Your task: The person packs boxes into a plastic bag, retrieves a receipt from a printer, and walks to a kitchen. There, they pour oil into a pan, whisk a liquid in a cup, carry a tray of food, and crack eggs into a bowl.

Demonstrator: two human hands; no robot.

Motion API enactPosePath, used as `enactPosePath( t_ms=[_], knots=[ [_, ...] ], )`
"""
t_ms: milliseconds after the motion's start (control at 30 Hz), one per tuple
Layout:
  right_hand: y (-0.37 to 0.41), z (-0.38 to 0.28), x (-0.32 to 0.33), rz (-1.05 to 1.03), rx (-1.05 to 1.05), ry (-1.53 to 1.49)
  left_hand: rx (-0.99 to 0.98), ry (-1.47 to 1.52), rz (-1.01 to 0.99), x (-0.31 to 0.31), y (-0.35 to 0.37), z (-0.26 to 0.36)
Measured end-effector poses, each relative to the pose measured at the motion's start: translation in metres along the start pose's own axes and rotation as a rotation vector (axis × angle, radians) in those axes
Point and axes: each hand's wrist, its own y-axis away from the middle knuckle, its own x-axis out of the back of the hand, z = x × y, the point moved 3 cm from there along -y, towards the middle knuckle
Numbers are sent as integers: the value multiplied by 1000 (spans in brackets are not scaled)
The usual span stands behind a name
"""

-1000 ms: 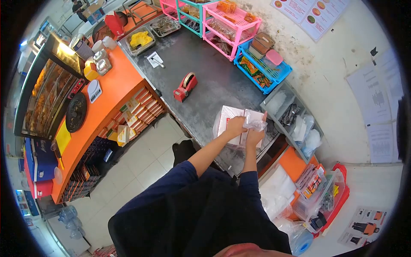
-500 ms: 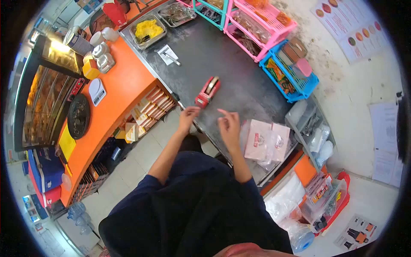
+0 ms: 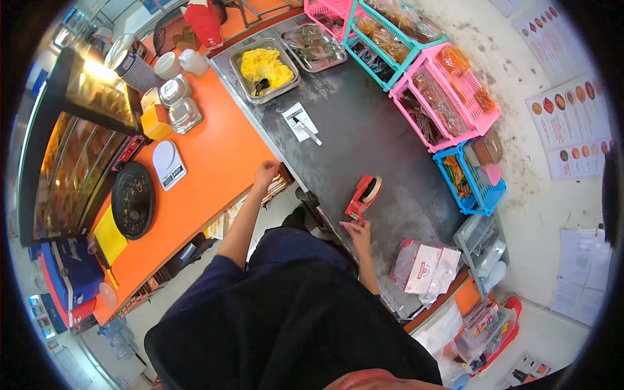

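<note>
Right hand (image 3: 358, 235) near tape dispenser (image 3: 361, 201), boxes (image 3: 422, 270)

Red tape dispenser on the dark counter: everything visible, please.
The tape dispenser has a long red body, seemingly plastic, with a tape roll, pale-edged and dark in the middle, at its far end. It rests at a slant on the dark grey counter, its other end toward the person. The right hand is beside that near end; whether it touches is unclear.

Forearms (image 3: 242, 227) apart, the left grip (image 3: 267, 173) curls loosely; the right grip (image 3: 358, 234) points inward.
</note>
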Motion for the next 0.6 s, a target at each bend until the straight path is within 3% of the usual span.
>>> enactPosePath(
  t_ms=[67,133,200,300,400,467,533,600],
  knots=[
    [-1,9,-12,205,-275,-89,-284,-445,140,-13,-55,1],
    [-7,2,-6,292,-287,7,-381,-642,229,-31,-100,16],
    [-2,-3,-5,99,-512,-231,-403,-762,256,-52,-118,41],
    [12,-43,-7,19,-618,-37,-382,-933,298,-67,-133,82],
    [31,-69,-7,158,-503,-217,-397,-1004,276,-69,-145,92],
    [41,-74,1,217,-535,-199,-308,-1090,160,-73,-157,92],
    [44,-78,6,275,-565,-184,-331,-1045,152,-76,-162,96],
    [34,-117,5,381,-431,-174,-464,-368,145,-77,-192,87]
  ],
)
